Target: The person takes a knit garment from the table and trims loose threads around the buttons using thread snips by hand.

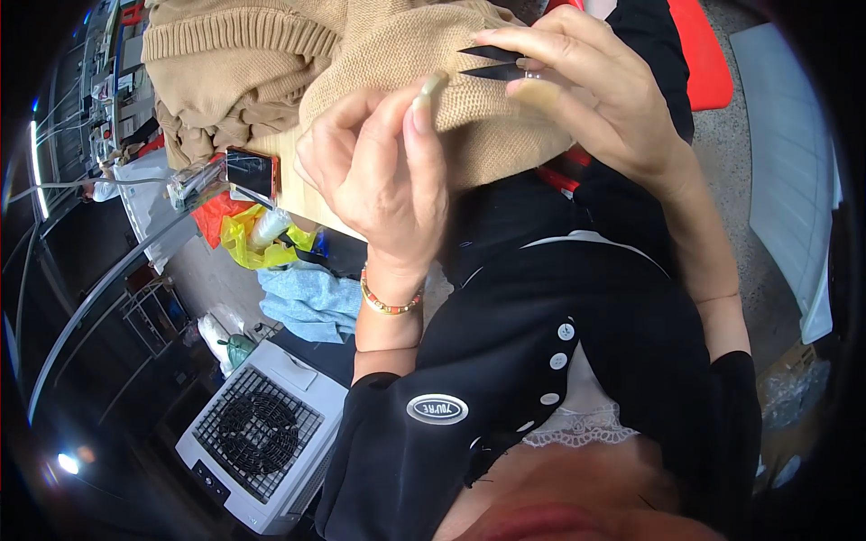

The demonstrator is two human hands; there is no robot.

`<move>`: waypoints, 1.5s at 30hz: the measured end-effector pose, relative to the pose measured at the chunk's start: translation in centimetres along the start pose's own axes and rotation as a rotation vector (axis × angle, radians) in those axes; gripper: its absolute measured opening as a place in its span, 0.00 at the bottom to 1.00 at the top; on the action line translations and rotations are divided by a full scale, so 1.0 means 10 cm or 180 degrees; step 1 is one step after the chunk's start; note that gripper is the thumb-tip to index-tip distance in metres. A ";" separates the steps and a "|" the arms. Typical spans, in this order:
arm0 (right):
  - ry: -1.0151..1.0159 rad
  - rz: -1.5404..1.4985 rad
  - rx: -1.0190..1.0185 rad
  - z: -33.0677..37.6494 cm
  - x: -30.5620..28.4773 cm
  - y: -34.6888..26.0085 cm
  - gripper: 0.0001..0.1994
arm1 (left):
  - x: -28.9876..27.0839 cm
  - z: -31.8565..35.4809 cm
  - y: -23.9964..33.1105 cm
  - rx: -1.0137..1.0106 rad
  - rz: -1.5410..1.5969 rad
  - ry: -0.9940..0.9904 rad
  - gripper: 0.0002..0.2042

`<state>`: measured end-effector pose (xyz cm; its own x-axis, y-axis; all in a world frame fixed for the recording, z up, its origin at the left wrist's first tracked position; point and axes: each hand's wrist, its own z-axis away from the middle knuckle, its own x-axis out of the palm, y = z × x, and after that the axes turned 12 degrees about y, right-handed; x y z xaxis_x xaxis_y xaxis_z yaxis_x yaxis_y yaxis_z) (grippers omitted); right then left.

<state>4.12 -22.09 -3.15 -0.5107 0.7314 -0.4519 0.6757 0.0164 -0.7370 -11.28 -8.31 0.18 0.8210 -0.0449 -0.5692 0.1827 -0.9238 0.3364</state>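
A tan knitted sweater piece (496, 135) drapes over the table edge and my lap. Above it, my right hand (600, 86) grips a pair of black thread snips (494, 70). Their two pointed blades are parted and point left, toward my other hand. My left hand (383, 153) is closed in a pinch just over the knit, thumb against forefinger. Whatever lies between those fingertips is too small to make out. More tan knitwear (244, 54) is heaped at the far left, with a thick ribbed band showing.
A wooden tabletop (293, 176) shows beside my left hand, a phone (253, 173) at its edge. Yellow (244, 239) and red bags hang below, near a light-blue cloth (311, 302). An air cooler (262, 433) stands lower left. On the right are a red stool (704, 54) and a pale panel (785, 162).
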 end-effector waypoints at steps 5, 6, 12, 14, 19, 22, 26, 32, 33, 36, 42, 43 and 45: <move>0.0274 -0.0425 -0.0488 -0.05 0.06 -0.07 0.19 | -0.01 0.07 0.02 -0.0221 0.0123 0.0123 0.07; 0.0263 -0.0418 -0.0493 -0.05 0.07 -0.07 0.19 | 0.00 0.08 0.02 -0.0330 0.0212 0.0190 0.07; 0.0307 -0.0579 -0.0532 -0.02 0.11 -0.06 0.18 | 0.00 0.08 0.02 -0.0433 0.0238 0.0190 0.07; 0.0244 -0.0572 -0.0534 -0.03 0.09 -0.06 0.18 | 0.02 0.08 0.02 -0.0477 0.0333 0.0216 0.07; 0.0226 -0.0491 -0.0729 -0.05 0.07 -0.05 0.18 | 0.00 0.08 0.02 -0.0425 0.0284 0.0174 0.07; 0.0222 -0.0463 -0.0779 -0.05 0.07 -0.04 0.18 | 0.00 0.07 0.02 -0.0339 0.0191 0.0135 0.07; 0.0158 -0.0509 -0.0751 -0.05 0.07 -0.03 0.18 | -0.02 0.07 0.01 -0.0297 0.0122 0.0068 0.07; 0.0112 -0.0680 -0.0792 -0.06 0.08 0.02 0.17 | -0.01 0.06 0.01 -0.0220 0.0142 0.0071 0.07; 0.0116 -0.0683 -0.0788 -0.06 0.08 0.02 0.17 | -0.02 0.06 0.00 -0.0176 0.0098 0.0037 0.07; 0.0113 -0.0697 -0.0822 -0.07 0.10 0.03 0.17 | -0.02 0.05 0.00 -0.0131 0.0089 0.0007 0.07; 0.0225 -0.0589 -0.1100 -0.08 0.13 0.06 0.16 | -0.02 0.08 0.00 -0.0142 0.0127 -0.0004 0.07; 0.0253 -0.0713 -0.1044 -0.07 0.14 0.05 0.16 | -0.02 0.09 0.00 -0.0223 0.0189 0.0039 0.07; 0.0285 -0.0841 -0.0987 -0.08 0.10 -0.01 0.16 | -0.04 0.09 -0.02 -0.0238 0.0238 0.0017 0.07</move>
<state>4.02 -20.79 -3.14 -0.6489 0.7308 -0.2118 0.6626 0.4060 -0.6294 -12.10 -8.48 -0.35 0.8366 -0.1105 -0.5365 0.1604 -0.8871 0.4329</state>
